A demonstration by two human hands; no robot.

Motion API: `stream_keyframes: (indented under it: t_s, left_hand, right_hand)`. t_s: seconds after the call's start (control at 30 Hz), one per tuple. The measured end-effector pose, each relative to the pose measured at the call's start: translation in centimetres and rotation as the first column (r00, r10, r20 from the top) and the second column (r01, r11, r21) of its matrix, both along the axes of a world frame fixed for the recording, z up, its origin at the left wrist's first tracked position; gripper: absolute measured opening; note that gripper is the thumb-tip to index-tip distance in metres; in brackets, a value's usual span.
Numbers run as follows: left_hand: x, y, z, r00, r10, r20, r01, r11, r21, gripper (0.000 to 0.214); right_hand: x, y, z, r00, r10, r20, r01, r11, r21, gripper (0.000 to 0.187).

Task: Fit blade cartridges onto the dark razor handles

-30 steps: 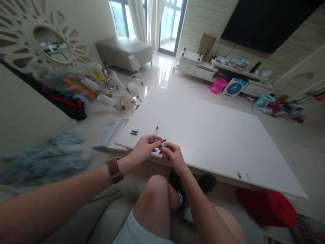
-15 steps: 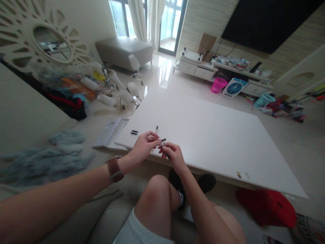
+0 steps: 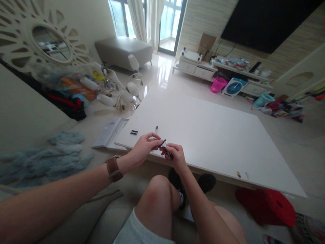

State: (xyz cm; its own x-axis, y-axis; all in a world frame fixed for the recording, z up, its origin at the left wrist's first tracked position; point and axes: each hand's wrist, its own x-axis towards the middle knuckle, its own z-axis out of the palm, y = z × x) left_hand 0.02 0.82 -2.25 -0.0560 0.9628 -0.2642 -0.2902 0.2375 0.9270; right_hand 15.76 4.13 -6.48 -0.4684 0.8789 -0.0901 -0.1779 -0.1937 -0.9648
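Both my hands meet above the near edge of the white tabletop. My left hand, a brown-strapped watch on its wrist, pinches a small black piece between thumb and fingertips. In my right hand is a small silver-and-black piece, its dark lower part partly covered by the fingers. The two pieces touch or nearly touch; whether they are joined I cannot tell. Just beyond the fingers lies a thin clear tube with a dark cap. Two short black strips lie farther left.
An open white box sits by the table's left end. A small yellow-and-dark item rests near the right front edge. Below are my knees and a red stool-like object. A chandelier stands on the floor behind left.
Both hands have shifted very slightly to the right. The black piece has tilted more upright, and more of the silver part shows between my fingers.
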Motion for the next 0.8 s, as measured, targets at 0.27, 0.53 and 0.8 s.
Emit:
stream_keyframes:
  t_s: [0.27, 0.53, 0.8]
  left_hand:
    - [0.32, -0.39, 0.52, 0.986, -0.104, 0.132, 0.113, 0.992, -0.06, 0.037]
    - [0.04, -0.29, 0.18, 0.986, -0.143, 0.086, 0.148, 0.988, -0.047, 0.034]
    - [0.05, -0.31, 0.07, 0.987, -0.158, 0.019, 0.158, 0.987, -0.024, 0.031]
  right_hand:
    - [0.78, -0.19, 0.23, 0.999, 0.037, 0.012, -0.037, 0.999, 0.037, 0.031]
    - [0.67, -0.17, -0.18, 1.0, 0.019, 0.019, -0.019, 1.0, 0.022, 0.032]
    - [0.86, -0.13, -0.13, 1.0, 0.01, 0.022, -0.012, 0.999, 0.052, 0.032]
